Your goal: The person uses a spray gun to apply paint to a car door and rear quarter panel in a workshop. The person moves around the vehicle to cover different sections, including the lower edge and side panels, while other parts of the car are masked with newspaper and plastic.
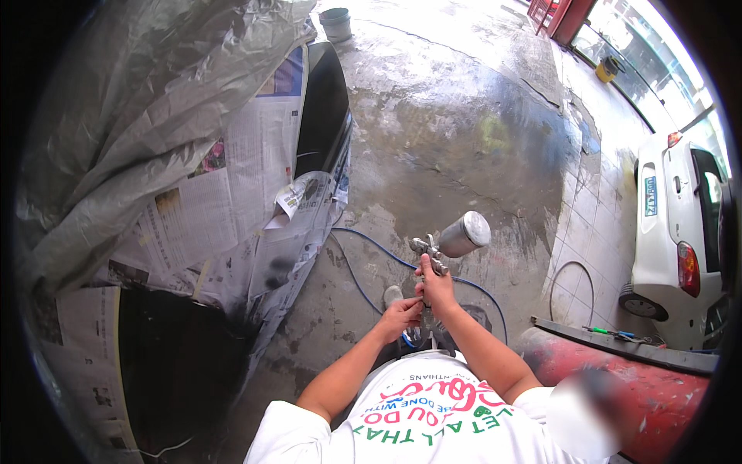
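A metal spray gun (427, 250) with a silver paint cup (465, 235) is in front of my body. Its handle is in my right hand (438, 289), fingers wrapped round it. My left hand (403, 318) is closed at the lower end of the handle, fingertips pinched there; the exact part between them is hidden. A blue air hose (483, 290) runs on the floor behind the gun. To my left stands a large body with black panels (323, 108), masked with newspaper (224, 209) and silvery plastic sheeting (147, 100).
A white car (666, 209) is parked at the right. Nearer, a red surface (618, 387) carries a dark-edged ledge with a green-handled tool (610, 332). A grey bucket (335, 25) stands far left, a yellow container (607, 72) far right. The concrete floor (464, 147) is stained.
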